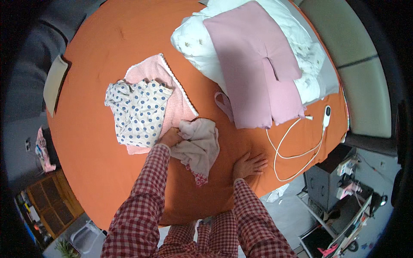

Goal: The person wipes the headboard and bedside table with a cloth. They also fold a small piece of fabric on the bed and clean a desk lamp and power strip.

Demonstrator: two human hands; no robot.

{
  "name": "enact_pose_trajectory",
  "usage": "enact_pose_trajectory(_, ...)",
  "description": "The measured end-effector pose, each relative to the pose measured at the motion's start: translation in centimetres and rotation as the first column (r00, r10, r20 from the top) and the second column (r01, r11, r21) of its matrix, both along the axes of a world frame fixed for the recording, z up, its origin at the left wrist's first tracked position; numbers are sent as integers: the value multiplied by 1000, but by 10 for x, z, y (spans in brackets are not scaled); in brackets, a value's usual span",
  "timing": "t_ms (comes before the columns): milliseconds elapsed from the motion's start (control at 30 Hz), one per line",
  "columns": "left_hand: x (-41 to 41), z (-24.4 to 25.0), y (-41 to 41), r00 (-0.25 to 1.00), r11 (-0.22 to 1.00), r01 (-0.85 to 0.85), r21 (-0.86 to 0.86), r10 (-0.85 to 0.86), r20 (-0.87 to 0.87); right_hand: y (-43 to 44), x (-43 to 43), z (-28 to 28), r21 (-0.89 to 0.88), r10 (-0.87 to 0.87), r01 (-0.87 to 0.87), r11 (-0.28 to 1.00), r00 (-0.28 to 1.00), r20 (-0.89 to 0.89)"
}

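Note:
My left hand (171,137) grips the edge of a crumpled pale pink cloth (201,145), whose lower corner shows a pink-and-white patterned trim. Just beyond that hand lies a pink textured towel (176,103) with a white scalloped border. A white garment with blue polka dots (138,113) is spread on top of the towel and covers much of it. To the right of the crumpled cloth, my right hand (248,166) rests flat, fingers apart, on the orange bed sheet (222,196). Nothing is held in it.
A mauve heating pad (248,71) lies over a white quilt (193,45) at the far right. Its white cable (292,157) loops near my right hand, beside a white controller (327,116). A padded headboard (364,90) borders the right side; a grey drawer cabinet (319,187) stands below it.

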State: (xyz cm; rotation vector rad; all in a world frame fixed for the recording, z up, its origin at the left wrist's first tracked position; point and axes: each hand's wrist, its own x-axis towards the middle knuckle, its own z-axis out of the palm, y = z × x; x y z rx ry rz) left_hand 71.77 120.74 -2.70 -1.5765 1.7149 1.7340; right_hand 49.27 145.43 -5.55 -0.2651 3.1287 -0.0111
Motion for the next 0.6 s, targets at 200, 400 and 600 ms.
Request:
enact_pose_trajectory(200, -5, 4, 6, 967, 977, 100, -189, -51, 249, 3, -1, 1, 119, 19, -19, 993, 1000, 6)
enact_pose_trajectory(400, 0, -2, 1, 950, 967, 228, -115, -194, 246, 7, -2, 4, 86, 19, -29, 996, 993, 115)
enact_pose_trajectory(600, -25, 34, 3, 970, 992, 82, -99, -56, 236, 9, -5, 8, 37, 8, -15, 999, 980, 201)
